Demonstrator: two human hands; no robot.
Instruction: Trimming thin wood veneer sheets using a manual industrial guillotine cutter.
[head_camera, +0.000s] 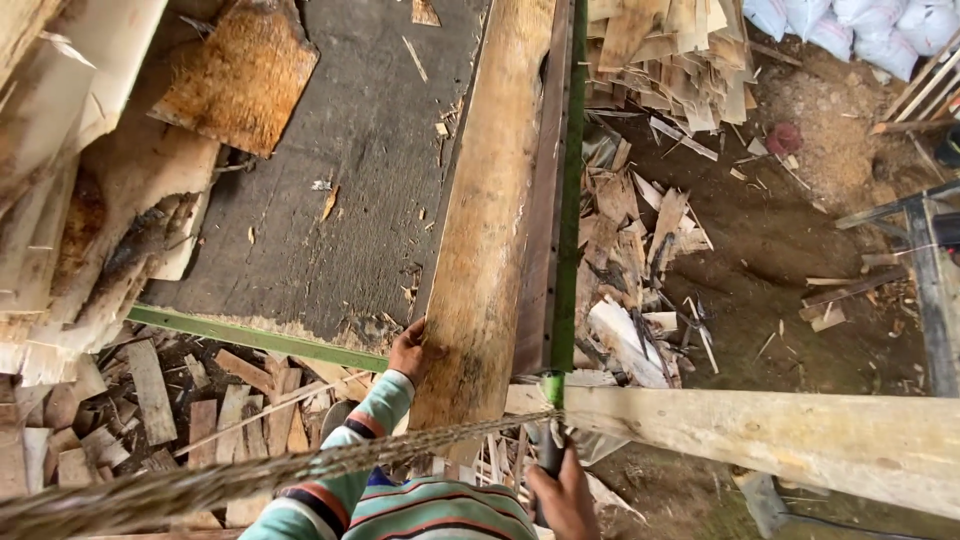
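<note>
Head view, looking straight down from above your striped sleeves. Your left hand (408, 350) lay at about seven o'clock from the picture's centre, palm pressed against the left edge of a long pale wooden plank (487, 210), fingers curled lightly on its near end rather than closed around it. The plank ran from six o'clock up to twelve o'clock, resting along the right side of a dark grey worktable (340, 170) and touching a green metal rail (570, 180) that ran beside it.

Your right hand (562, 497) sat at six o'clock at the bottom edge, closed around a dark handle (549, 455); what the handle belonged to was hidden. A twisted rope (250, 480) crossed the lower left, from eight o'clock toward the handle.

A second pale beam (760, 435) stretched from the centre toward four o'clock. Broken veneer sheets (235, 75) lay at ten o'clock, offcuts (640, 290) were heaped on the dirt floor (780, 250) at three o'clock, more wood scraps (190, 400) at eight o'clock, and white sacks (860, 25) at one o'clock.

Judging from this, the plank was laid along the rail and steadied, its full length uncut; any sawing or feeding looked still to come.
</note>
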